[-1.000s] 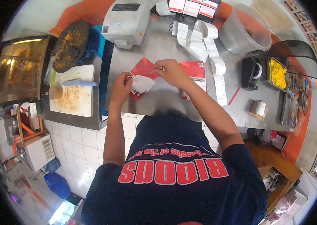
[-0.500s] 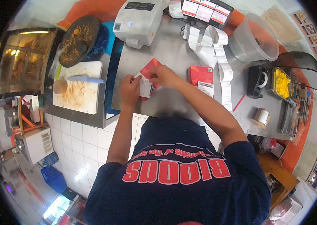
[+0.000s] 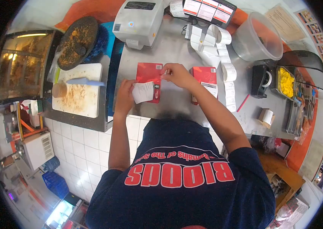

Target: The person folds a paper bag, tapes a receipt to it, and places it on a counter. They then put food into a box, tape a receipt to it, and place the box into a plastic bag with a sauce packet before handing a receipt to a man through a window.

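Note:
A red box (image 3: 148, 72) with a small code square on its upper right lies square on the steel counter. My left hand (image 3: 126, 97) is at its lower left, closed on a white printed receipt (image 3: 143, 92) that covers the lower part of the box. At the box's upper right edge, my right hand (image 3: 177, 75) is closed in a pinch; whatever its fingertips hold is too small to make out. A second red box (image 3: 204, 74), with a white printed slip (image 3: 210, 89) on it, lies to the right, beneath the right forearm.
A label printer (image 3: 139, 23) stands at the back, near a screen (image 3: 210, 11). Curled receipt strips (image 3: 229, 72) trail down the counter's right side. Farther right are a plastic tub (image 3: 259, 38), a tape dispenser (image 3: 260, 82) and yellow food (image 3: 285, 83). A knife (image 3: 83, 81) rests on a cutting board (image 3: 81, 101) at left.
The red box has turned from a tilted angle to lying straight. My left hand has shifted slightly left and down with the receipt; my right hand has moved right to the box's edge.

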{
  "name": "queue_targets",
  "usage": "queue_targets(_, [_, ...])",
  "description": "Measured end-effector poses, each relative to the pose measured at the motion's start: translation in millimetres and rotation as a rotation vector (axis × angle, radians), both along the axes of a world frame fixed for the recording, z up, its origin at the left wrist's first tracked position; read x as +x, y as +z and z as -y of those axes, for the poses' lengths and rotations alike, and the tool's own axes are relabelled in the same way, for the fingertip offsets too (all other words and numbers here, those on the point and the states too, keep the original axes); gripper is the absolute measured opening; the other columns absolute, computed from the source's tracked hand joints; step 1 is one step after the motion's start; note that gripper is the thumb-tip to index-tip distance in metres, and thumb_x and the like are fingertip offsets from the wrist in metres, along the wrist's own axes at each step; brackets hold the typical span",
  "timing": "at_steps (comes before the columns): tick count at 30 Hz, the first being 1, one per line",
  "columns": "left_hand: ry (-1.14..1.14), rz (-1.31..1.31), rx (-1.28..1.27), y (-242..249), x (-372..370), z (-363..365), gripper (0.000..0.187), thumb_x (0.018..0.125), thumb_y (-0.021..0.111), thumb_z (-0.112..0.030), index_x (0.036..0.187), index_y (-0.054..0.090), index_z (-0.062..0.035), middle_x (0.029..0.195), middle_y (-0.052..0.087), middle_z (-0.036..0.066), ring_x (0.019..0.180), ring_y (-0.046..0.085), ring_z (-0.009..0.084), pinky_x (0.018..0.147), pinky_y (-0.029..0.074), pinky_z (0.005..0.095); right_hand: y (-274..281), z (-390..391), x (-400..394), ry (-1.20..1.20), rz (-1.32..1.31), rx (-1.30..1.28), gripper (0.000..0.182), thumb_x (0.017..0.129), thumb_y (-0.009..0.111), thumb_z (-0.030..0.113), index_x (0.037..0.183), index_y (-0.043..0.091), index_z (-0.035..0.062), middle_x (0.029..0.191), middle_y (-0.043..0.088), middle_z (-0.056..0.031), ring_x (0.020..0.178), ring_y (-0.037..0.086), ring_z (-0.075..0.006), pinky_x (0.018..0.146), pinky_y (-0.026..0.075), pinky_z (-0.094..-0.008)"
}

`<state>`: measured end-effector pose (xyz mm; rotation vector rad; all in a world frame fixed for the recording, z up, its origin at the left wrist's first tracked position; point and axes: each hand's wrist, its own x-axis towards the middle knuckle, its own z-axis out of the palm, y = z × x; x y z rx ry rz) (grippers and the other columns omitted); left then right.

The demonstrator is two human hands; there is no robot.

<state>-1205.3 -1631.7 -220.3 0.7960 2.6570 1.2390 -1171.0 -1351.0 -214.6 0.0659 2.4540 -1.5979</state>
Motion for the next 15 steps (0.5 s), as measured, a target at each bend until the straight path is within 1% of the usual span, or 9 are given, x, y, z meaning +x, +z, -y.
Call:
queue_targets(1, [0.013,-0.031,-0.043,-5,1,2,0.024,0.091,0.053,0.003,0.111,0.065,-0.0027,0.104,0.057,0.018,0.098,0.060,0.0402,0.086,0.048,0.0436,-4,-2,2,0.003,0.001,0.000,0.021,0.083,0.078,0.016,0.098,0.070,0.0028,0.083,0.071,-0.0124,0.076,0.068,-0.0224,0.070,0.053,-0.0371])
queue_targets(3, [0.044,-0.050,-0.090,-15,4,6,0.023,0.091,0.053,0.002,0.111,0.064,-0.0017,0.105,0.057,0.019,0.098,0.059,0.0407,0.086,0.048,0.0444,-11,-2,4,-0.044,0.014,0.033,0.020,0.084,0.078,0.017,0.097,0.070,0.0037,0.079,0.068,-0.0103,0.071,0.065,-0.0175,0.066,0.051,-0.0349])
queue_targets(7, [0.070,-0.067,-0.114,-47,7,17,0.021,0.092,0.053,0.002,0.111,0.062,-0.0009,0.109,0.057,0.021,0.102,0.059,0.0415,0.088,0.048,0.0462,-13,4,9,-0.001,0.045,-0.044,0.021,0.084,0.078,0.017,0.097,0.070,0.0038,0.079,0.068,-0.0105,0.071,0.065,-0.0199,0.066,0.051,-0.0361])
queue_targets(9, [0.071,-0.112,-0.056,-50,11,22,0.021,0.092,0.052,0.002,0.111,0.062,-0.0014,0.111,0.057,0.021,0.103,0.059,0.0411,0.089,0.048,0.0463,-18,15,9,0.047,-0.100,-0.092,0.017,0.086,0.075,0.011,0.100,0.070,0.0035,0.070,0.061,-0.0024,0.066,0.056,-0.0106,0.061,0.045,-0.0291])
queue_targets(10, [0.075,-0.155,0.001,-48,13,22,0.022,0.092,0.052,0.002,0.111,0.062,-0.0019,0.112,0.058,0.021,0.105,0.059,0.0407,0.090,0.048,0.0464,-15,18,7,0.046,-0.100,-0.092,0.017,0.086,0.075,0.011,0.100,0.070,0.0035,0.070,0.061,-0.0024,0.066,0.056,-0.0106,0.061,0.045,-0.0291])
queue_targets(11, [0.076,-0.154,0.000,-46,13,20,0.022,0.092,0.052,0.002,0.111,0.062,-0.0019,0.112,0.058,0.021,0.105,0.059,0.0407,0.090,0.048,0.0464,-11,21,5,0.073,-0.084,-0.057,0.020,0.084,0.076,0.013,0.100,0.069,0.0030,0.077,0.065,-0.0083,0.071,0.061,-0.0172,0.066,0.049,-0.0326])
queue_targets(12, [0.100,-0.237,-0.001,-46,13,18,0.022,0.091,0.052,0.002,0.111,0.062,-0.0025,0.115,0.058,0.020,0.105,0.059,0.0400,0.091,0.048,0.0458,-8,25,3,0.105,-0.069,-0.023,0.024,0.082,0.078,0.015,0.100,0.069,0.0025,0.083,0.069,-0.0141,0.076,0.066,-0.0238,0.070,0.052,-0.0361])
queue_targets(13, [0.125,-0.322,-0.003,-44,12,16,0.022,0.091,0.053,0.002,0.110,0.061,-0.0031,0.118,0.059,0.020,0.106,0.059,0.0393,0.092,0.048,0.0452,-8,29,1,0.113,-0.069,-0.025,0.024,0.082,0.078,0.015,0.100,0.069,0.0025,0.083,0.069,-0.0141,0.076,0.066,-0.0238,0.070,0.052,-0.0361])
queue_targets(15, [0.099,-0.291,0.013,-39,5,15,0.023,0.089,0.054,0.003,0.109,0.064,-0.0038,0.120,0.060,0.019,0.105,0.060,0.0378,0.091,0.049,0.0442,-8,36,-5,0.129,-0.115,-0.072,0.026,0.082,0.077,0.015,0.101,0.068,0.0011,0.085,0.069,-0.0158,0.079,0.068,-0.0244,0.072,0.053,-0.0370])
